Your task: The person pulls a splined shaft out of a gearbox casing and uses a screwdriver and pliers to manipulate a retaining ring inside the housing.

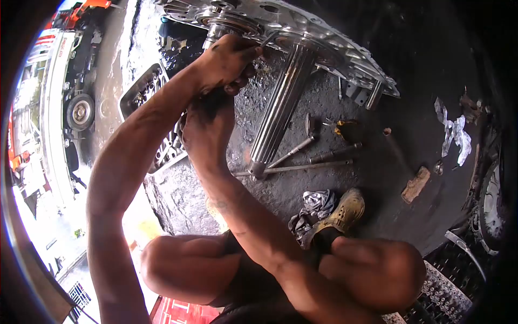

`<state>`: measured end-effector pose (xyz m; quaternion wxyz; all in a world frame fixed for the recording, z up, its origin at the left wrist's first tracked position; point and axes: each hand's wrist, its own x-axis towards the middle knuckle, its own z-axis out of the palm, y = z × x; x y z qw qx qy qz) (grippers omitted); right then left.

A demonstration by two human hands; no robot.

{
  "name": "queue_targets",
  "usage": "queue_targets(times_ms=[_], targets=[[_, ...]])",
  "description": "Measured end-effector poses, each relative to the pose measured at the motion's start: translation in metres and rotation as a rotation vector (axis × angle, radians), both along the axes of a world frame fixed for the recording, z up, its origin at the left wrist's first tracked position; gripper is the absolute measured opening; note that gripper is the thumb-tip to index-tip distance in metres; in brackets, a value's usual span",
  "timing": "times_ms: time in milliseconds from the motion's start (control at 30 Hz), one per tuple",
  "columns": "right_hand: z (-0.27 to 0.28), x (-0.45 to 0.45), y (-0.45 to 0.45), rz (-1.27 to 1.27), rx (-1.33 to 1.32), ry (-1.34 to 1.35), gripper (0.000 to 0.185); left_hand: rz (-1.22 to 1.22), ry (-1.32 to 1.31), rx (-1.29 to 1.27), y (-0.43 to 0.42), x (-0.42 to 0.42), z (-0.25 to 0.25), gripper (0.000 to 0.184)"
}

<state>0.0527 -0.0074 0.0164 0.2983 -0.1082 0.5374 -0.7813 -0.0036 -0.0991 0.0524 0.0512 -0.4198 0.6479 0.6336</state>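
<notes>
My left hand (229, 59) is closed at the underside of a large metal gear housing (345, 48). A thin metal rod (268, 39) sticks out past its fingers towards the housing; its other end is hidden. Just below, close against the left hand, is my right hand (209, 121), dark with grease. Its fingers are mostly hidden, so I cannot see what they hold. To the right of both hands, a long splined shaft (283, 102) runs from the housing down towards the floor. A round bearing-like part (224, 24) sits in the housing above the left hand.
Behind my forearms lies a metal tray (127, 102) with small parts. A hammer (309, 127), a long bar (324, 166) and a pipe (396, 146) lie on the wet floor. A crumpled rag (318, 202) is beside my clog (348, 210). A vehicle wheel (81, 112) shows at left.
</notes>
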Motion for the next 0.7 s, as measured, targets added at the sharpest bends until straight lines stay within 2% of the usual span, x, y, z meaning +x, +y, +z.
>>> queue_targets(times_ms=[33, 167, 233, 367, 433, 467, 500, 567, 600, 667, 700], targets=[[-0.002, 0.001, -0.001, -0.066, -0.041, 0.074, 0.023, 0.011, 0.006, -0.014, 0.001, -0.001, 0.001, 0.026], [0.002, 0.002, 0.003, -0.092, -0.048, 0.008, 0.023, 0.03, -0.006, -0.043, 0.007, -0.005, 0.002, 0.026], [0.015, -0.001, 0.011, -0.019, -0.18, -0.364, 0.026, -0.025, -0.034, -0.165, 0.009, -0.006, 0.003, 0.029], [0.021, -0.018, 0.021, 0.121, -0.041, -0.331, 0.019, -0.028, -0.119, -0.238, 0.011, -0.011, 0.006, 0.029], [0.018, -0.017, 0.019, -0.086, 0.283, 0.77, 0.013, -0.5, 0.382, -0.727, 0.011, -0.015, 0.015, 0.028], [0.014, -0.019, 0.015, -0.089, 0.281, 0.762, 0.013, -0.115, -0.011, -0.082, 0.013, -0.016, 0.021, 0.024], [0.013, -0.022, 0.015, -0.084, 0.228, 0.792, 0.012, -0.108, -0.022, -0.082, 0.013, -0.016, 0.017, 0.024], [0.02, -0.027, 0.021, -0.097, 0.165, 0.815, 0.012, -0.14, -0.101, -0.331, 0.014, -0.022, 0.019, 0.029], [0.026, -0.031, 0.027, -0.08, 0.181, 0.825, 0.011, -0.116, -0.157, -0.221, 0.019, -0.026, 0.028, 0.031], [0.042, -0.039, 0.035, -0.065, 0.198, 0.822, 0.01, -0.111, -0.157, -0.222, 0.019, -0.027, 0.024, 0.031], [0.054, -0.046, 0.037, 0.033, 0.204, 0.454, 0.009, -0.1, -0.157, -0.209, 0.019, -0.027, 0.02, 0.031]])
